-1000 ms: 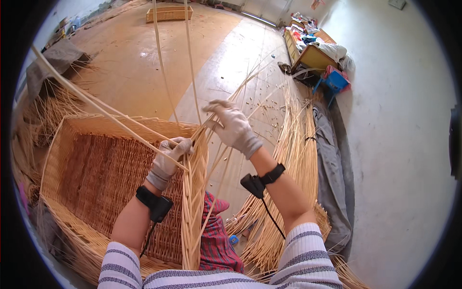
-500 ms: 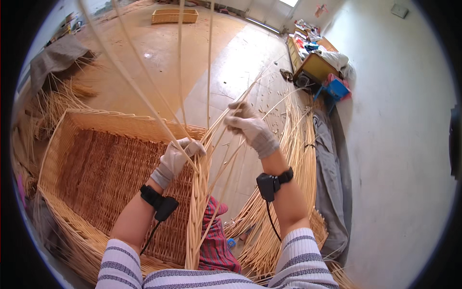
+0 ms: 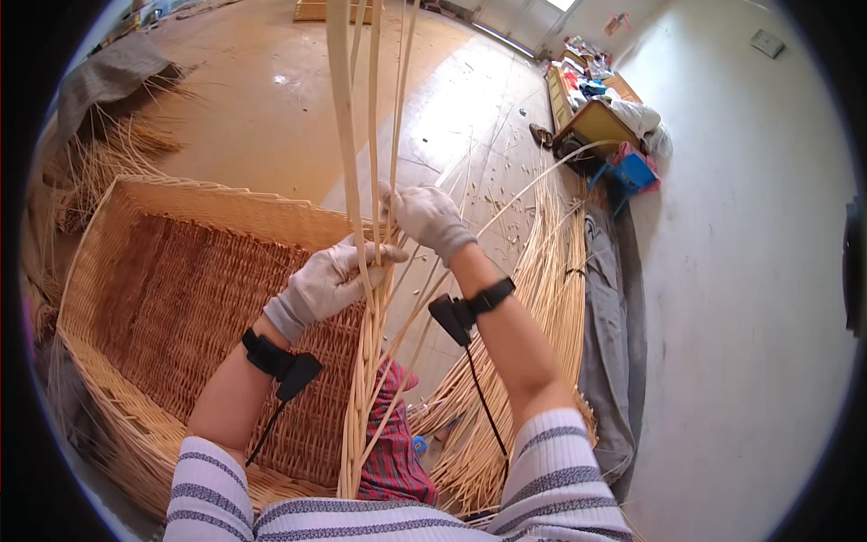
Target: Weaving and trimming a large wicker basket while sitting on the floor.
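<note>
A large rectangular wicker basket [image 3: 244, 208] lies at left, with pale woven walls and a reddish-brown woven inside. Along its right edge, several pale willow rods [image 3: 364, 388] run into the rim weave, and others [image 3: 346, 117] stand up tall at the far right corner. My left hand [image 3: 327, 282], in a light work glove, is closed around rods at this corner, index finger stretched across them. Just beyond it, my gloved right hand [image 3: 424, 219] pinches rods close to the upright ones. Its fingertips are partly hidden behind the rods.
A long bundle of willow rods [image 3: 533, 334] lies on the floor to my right, beside a grey cloth [image 3: 603, 343]. Red plaid cloth [image 3: 397, 452] shows under the basket edge. Farther off are a blue stool [image 3: 632, 172] and a wooden box [image 3: 601, 126] piled with things.
My right hand has moved left and closer to my left hand, bringing rods toward the corner. The upright rods have swung from leaning left to nearly vertical and bunched together.
</note>
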`<state>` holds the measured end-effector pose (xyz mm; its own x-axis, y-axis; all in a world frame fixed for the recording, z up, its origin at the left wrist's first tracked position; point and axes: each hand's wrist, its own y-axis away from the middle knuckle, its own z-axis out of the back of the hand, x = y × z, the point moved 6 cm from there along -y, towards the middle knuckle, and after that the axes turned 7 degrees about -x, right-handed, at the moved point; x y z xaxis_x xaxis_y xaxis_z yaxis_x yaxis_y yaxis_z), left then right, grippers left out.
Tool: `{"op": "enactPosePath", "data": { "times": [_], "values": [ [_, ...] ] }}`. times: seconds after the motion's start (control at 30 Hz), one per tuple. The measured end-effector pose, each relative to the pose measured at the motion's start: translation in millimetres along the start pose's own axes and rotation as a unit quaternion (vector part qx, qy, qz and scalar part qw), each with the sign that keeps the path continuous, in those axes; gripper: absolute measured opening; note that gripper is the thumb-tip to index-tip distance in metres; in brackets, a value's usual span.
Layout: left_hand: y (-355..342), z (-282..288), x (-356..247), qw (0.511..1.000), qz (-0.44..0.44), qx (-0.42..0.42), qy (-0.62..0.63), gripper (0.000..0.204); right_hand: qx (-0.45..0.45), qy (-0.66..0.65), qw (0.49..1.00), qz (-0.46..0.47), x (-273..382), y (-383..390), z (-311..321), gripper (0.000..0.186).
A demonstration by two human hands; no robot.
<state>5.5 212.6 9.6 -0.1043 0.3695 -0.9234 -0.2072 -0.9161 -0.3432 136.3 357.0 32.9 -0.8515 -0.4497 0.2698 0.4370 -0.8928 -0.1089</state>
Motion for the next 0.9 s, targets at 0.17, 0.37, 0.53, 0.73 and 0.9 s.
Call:
{"op": "enactPosePath", "data": {
  "times": [0.17, 0.37, 0.53, 0.73, 0.9],
  "values": [
    [-6, 0, -22, 0.962, -0.152, -0.032, -0.224, 0.03, 0.145, 0.151, 0.978, -0.017, -18, -10, -18, 0.072],
    [-4, -6, -1, 0.985, 0.002, 0.003, -0.17, 0.031, -0.054, 0.058, 0.991, -0.103, 6, 10, 12, 0.052],
    [-10, -7, 17, 0.994, -0.028, -0.031, -0.105, 0.039, -0.215, -0.314, 0.901, 0.207, 95, 124, 94, 0.03],
    [-21, -17, 8, 0.994, -0.047, -0.045, -0.082, 0.041, -0.192, -0.643, 0.723, -0.162, -27, 129, 40, 0.03],
    [-6, -9, 28, 0.989, -0.092, -0.089, -0.071, 0.038, -0.152, -0.54, 0.826, -0.054, 86, 133, 71, 0.106]
  ]
}}
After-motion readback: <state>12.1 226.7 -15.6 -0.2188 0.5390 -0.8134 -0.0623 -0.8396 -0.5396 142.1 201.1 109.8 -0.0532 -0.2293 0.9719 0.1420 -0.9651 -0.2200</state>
